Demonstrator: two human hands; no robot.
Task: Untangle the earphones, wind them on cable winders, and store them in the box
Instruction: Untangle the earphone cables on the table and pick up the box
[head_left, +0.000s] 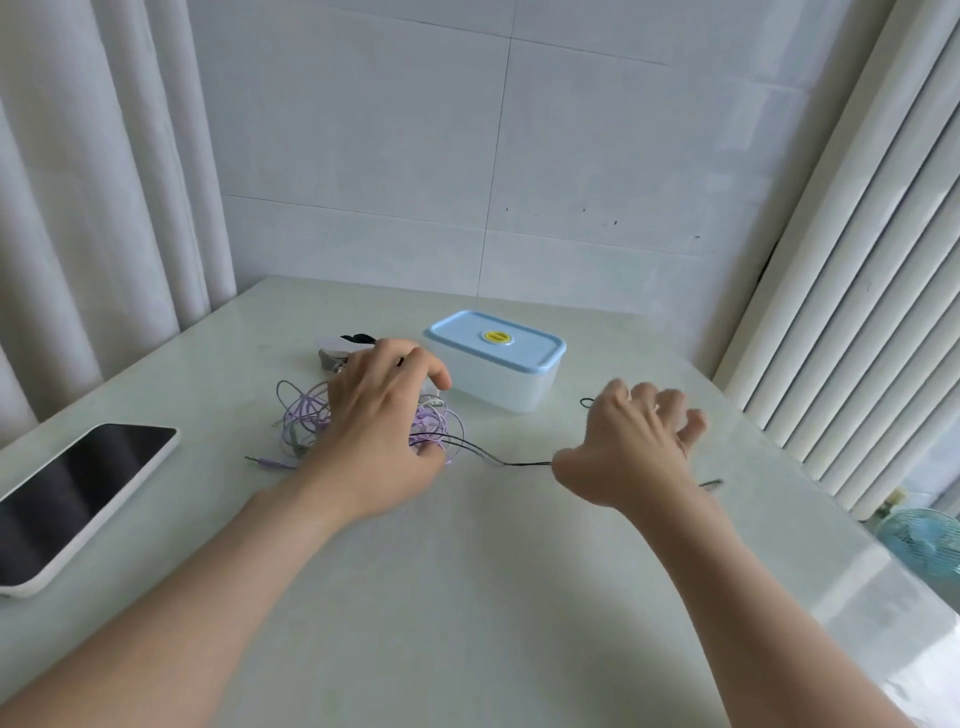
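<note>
A tangle of purple earphones (306, 421) lies on the pale table (467, 571), left of centre. My left hand (384, 415) covers its right half, fingers arched over it and thumb hooked among the purple loops. A thin black earphone cable (519, 462) runs right out of the tangle, passes under my right hand (639, 441) and shows again past the wrist. My right hand hovers over it with loosely curled, blurred fingers and no cable seen between them. Small grey, white and black cable winders (335, 351) sit behind my left hand. The white box (514, 384) has its blue lid closed.
A phone (78, 499) in a white case lies screen up at the table's left edge. Curtains hang on both sides and a tiled wall stands behind. A teal fan (924, 545) stands on the floor beyond the table's right edge.
</note>
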